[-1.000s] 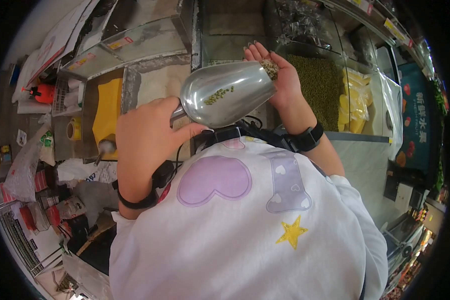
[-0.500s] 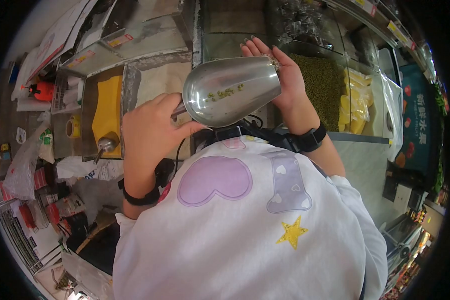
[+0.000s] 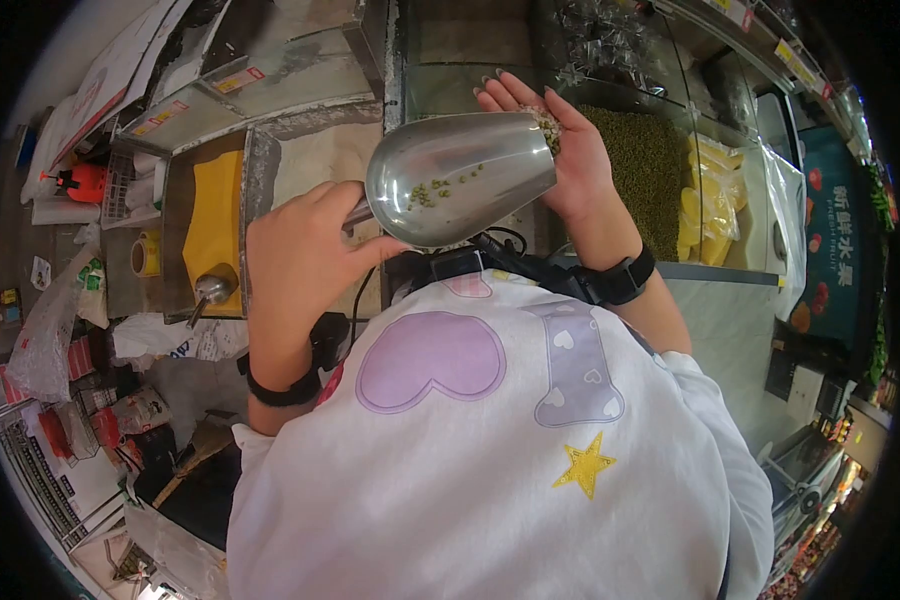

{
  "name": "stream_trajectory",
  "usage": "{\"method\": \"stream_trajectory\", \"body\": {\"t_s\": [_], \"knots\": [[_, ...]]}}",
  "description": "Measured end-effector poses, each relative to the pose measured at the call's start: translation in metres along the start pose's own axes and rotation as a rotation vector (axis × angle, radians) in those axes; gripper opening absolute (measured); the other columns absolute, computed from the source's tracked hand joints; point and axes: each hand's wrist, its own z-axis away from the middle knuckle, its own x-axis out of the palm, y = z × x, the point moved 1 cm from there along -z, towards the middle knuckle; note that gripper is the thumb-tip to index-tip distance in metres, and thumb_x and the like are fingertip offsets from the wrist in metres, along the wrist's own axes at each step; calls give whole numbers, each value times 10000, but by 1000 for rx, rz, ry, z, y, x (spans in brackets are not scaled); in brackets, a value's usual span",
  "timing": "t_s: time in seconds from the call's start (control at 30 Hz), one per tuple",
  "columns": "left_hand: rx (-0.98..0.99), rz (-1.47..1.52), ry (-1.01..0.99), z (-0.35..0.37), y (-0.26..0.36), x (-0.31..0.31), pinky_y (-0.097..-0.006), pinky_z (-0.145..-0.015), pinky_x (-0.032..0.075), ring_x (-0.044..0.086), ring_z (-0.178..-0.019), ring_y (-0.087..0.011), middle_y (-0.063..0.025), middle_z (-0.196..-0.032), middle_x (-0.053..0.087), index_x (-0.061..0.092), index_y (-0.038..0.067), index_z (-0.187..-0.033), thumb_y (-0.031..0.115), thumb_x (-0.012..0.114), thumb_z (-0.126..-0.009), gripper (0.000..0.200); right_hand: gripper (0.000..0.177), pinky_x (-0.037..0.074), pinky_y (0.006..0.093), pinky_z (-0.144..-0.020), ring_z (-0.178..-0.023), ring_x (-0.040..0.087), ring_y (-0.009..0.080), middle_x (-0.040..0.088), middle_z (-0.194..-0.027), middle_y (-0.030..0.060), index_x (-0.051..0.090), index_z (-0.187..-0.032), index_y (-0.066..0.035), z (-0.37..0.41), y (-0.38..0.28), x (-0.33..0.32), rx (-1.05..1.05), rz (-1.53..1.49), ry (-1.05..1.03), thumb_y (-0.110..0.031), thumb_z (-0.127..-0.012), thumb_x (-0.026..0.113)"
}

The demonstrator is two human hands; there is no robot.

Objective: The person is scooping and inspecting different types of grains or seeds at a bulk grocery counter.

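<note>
A shiny metal scoop (image 3: pixel 460 165) is held level over the bins, its handle gripped by my left hand (image 3: pixel 305 240). Several small green beans (image 3: pixel 432 192), which look like mung beans, lie loose inside it, mostly toward the handle end. My right hand (image 3: pixel 585 172) is palm up at the scoop's mouth, fingers stretched out. Pale and greenish grains (image 3: pixel 548 130) rest on that palm, partly hidden behind the scoop's lip. Just right of my right hand is a bin of green beans (image 3: pixel 630 175).
Yellow bags (image 3: pixel 710 200) fill the bin farther right, and dark wrapped packets (image 3: pixel 610 50) lie at the back. To the left are a bin of pale powder or grain (image 3: pixel 320 160) and a yellow-lined bin (image 3: pixel 215 215) with a metal ladle (image 3: pixel 211 290) in it.
The beans in the scoop have shifted left, toward the handle. The scoop's mouth has drawn slightly left, and more of the grains on my right palm show.
</note>
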Motion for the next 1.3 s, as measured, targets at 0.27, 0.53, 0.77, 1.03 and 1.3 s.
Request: {"method": "stream_trajectory", "body": {"t_s": [0.27, 0.53, 0.77, 1.03, 1.3], "knots": [[6, -7, 0, 0, 1, 0, -317, -555, 441, 605, -680, -244, -49, -750, 614, 588, 71, -840, 460, 745, -549, 510, 466, 305, 408, -1059, -1249, 379, 291, 390, -1342, 193, 351, -1305, 47, 0, 3, 3, 9, 60, 13, -259, -963, 268], [45, -23, 40, 0, 1, 1, -313, -561, 448, 605, -687, -243, -36, -759, 617, 603, 80, -859, 423, 757, -542, 492, 447, 330, 417, -1041, -1219, 410, 297, 443, -1287, 185, 382, -1277, 50, 2, 5, 8, 8, 102, 99, -254, -963, 288], [42, -4, 6, -3, -1, 4, -308, -566, 449, 607, -686, -232, -40, -757, 615, 610, 78, -858, 390, 765, -546, 468, 432, 364, 419, -1013, -1170, 459, 301, 508, -1211, 179, 408, -1248, 48, 3, 7, 11, 56, 104, 110, -253, -968, 276], [23, 172, -13, -4, -10, 21, -294, -555, 428, 563, -602, -222, -63, -697, 580, 596, 40, -830, 351, 773, -576, 439, 423, 370, 411, -1009, -1167, 462, 301, 501, -1213, 186, 413, -1241, 49, 4, 6, 12, -1, 156, 178, -239, -968, 268], [-120, 447, -75, -2, -22, 43, -255, -539, 370, 419, -570, -123, -58, -630, 494, 579, -7, -855, 335, 760, -659, 434, 394, 367, 422, -1009, -1140, 459, 283, 487, -1196, 179, 438, -1209, 55, 5, -2, -8, -320, 38, 644, -194, -959, 261]]}}
